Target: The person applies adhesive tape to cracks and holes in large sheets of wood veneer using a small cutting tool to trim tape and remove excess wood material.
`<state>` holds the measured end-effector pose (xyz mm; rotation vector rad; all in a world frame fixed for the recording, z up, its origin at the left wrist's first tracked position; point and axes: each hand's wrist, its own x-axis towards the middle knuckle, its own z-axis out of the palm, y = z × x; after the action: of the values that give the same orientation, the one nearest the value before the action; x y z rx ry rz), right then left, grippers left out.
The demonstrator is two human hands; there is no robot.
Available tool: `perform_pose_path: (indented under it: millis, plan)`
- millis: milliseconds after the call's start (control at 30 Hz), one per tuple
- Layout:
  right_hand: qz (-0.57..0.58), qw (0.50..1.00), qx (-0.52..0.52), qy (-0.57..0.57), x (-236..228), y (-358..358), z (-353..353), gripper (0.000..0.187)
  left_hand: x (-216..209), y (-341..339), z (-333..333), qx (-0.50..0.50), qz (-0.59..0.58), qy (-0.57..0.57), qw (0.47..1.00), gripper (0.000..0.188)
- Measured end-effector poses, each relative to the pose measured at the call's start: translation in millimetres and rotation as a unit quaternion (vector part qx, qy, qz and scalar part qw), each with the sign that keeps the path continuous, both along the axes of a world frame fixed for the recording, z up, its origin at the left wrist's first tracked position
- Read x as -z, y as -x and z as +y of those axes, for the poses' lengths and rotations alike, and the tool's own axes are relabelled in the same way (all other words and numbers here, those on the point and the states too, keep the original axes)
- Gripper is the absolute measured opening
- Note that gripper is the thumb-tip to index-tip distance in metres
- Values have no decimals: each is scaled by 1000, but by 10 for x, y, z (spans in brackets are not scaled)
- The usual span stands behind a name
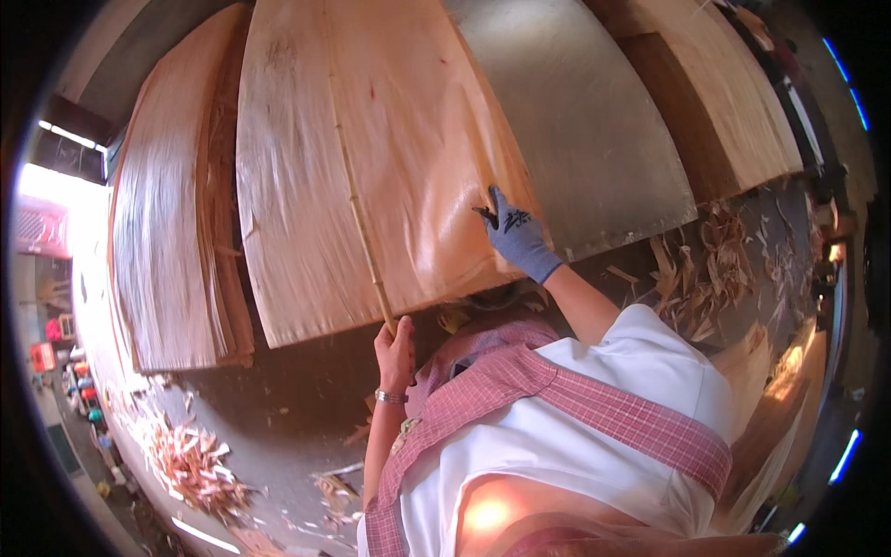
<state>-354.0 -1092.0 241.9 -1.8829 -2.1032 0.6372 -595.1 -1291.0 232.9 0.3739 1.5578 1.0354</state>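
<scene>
A large thin sheet of wood veneer (399,158), pale orange-brown and slightly rippled, lies on top of a stack in front of me. My left hand (395,355), bare with a metal band at the wrist, is closed round the lower end of a long thin jointed bamboo stick (353,190). The stick runs away from me along the sheet. My right hand (518,237), in a blue-grey glove, rests on the sheet near its right edge. Its index finger points away and a dark part, perhaps the thumb, stands apart; the other fingers are partly hidden.
To the left stands another veneer stack (162,232). A grey flat panel (585,130) adjoins the sheet's right side, with more veneer (724,93) beyond. Wood scraps lie in a pile (190,464) at lower left and in another heap (710,269) at right on the floor.
</scene>
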Motion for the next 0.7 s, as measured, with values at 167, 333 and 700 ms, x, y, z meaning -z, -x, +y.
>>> perform_pose_path:
  millis: [167, 333, 700]
  plan:
    - [408, 912, 31, 10, 299, 1400, 130, 53, 140, 1080, 344, 39, 18, -8, 999, 26]
    - [419, 904, -76, 20, 394, 3335, 265, 53, 509, 1947, 360, 168, 83, -67, 980, 56]
    - [331, 920, -209, -18, -194, 5515, -347, 54, 704, 2355, -17, 133, -166, -133, 968, 35]
